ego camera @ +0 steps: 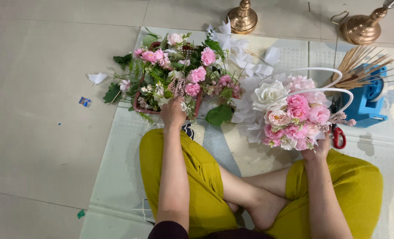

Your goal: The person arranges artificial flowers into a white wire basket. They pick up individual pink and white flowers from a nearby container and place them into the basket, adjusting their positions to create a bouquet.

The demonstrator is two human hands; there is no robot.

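Pink-white bouquet (294,113) upright; flower basket (170,84) on mat.

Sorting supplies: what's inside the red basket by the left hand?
The red basket holds pink flowers and green leaves; left hand reaches in. Its bottom is covered.

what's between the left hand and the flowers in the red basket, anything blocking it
Nothing visible does. The left hand is already at the near edge of the red basket, in among the pink flowers and leaves. The right hand is apart from it, holding the pink and white bouquet.
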